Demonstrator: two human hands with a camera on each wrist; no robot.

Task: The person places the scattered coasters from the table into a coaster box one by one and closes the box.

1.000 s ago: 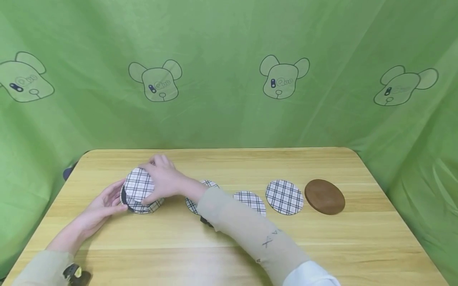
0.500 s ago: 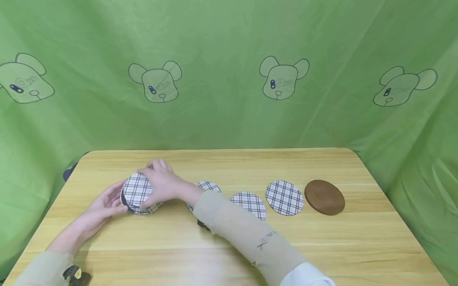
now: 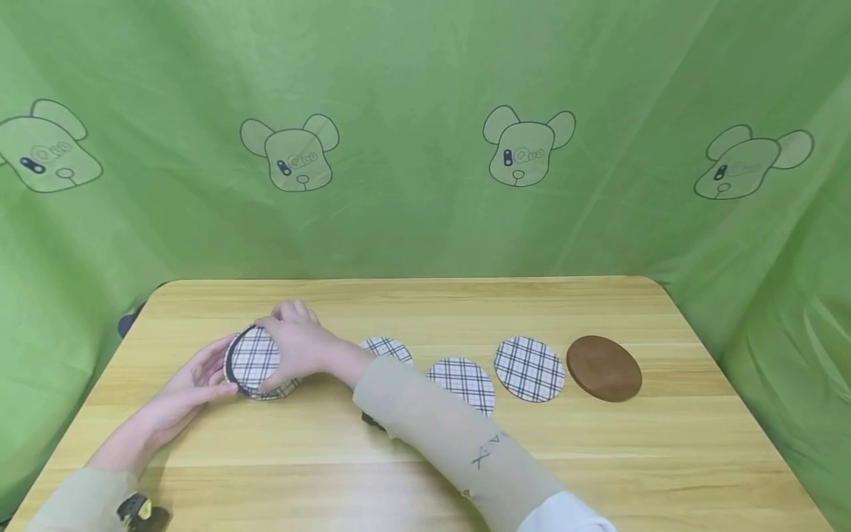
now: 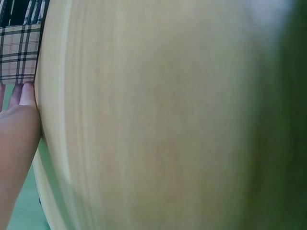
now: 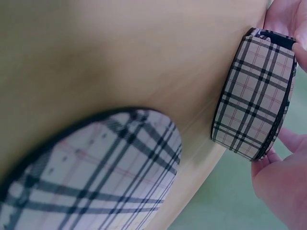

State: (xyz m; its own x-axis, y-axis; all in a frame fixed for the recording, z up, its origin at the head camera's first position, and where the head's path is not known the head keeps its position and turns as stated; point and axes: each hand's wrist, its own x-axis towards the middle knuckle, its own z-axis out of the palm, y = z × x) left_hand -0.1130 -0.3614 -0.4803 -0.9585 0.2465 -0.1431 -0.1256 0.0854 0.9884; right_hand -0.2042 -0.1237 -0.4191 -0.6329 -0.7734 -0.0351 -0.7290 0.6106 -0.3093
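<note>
A round plaid coaster holder (image 5: 252, 96) with a dark inside stands at the table's left side. My left hand (image 3: 186, 388) grips its left side, thumb at the front and fingers behind. My right hand (image 3: 301, 343) holds a round plaid coaster (image 3: 255, 360) by its edges, thumb near and fingers far. The coaster lies flat at the holder's open top, leaving a dark crescent at the left. How deep it sits I cannot tell. In the left wrist view, the holder's plaid wall (image 4: 19, 52) shows beyond the fingers.
Plaid coasters lie to the right: one (image 3: 388, 347) partly behind the right forearm, another (image 3: 459, 378) partly covered by the sleeve, a third (image 3: 529, 369) further along. A brown round coaster (image 3: 603, 368) ends the row. Green cloth (image 3: 412, 222) hangs behind the wooden table (image 3: 299, 473).
My right hand has moved slightly down and left, bringing the coaster from above the holder into its opening. My left hand has stayed in place.
</note>
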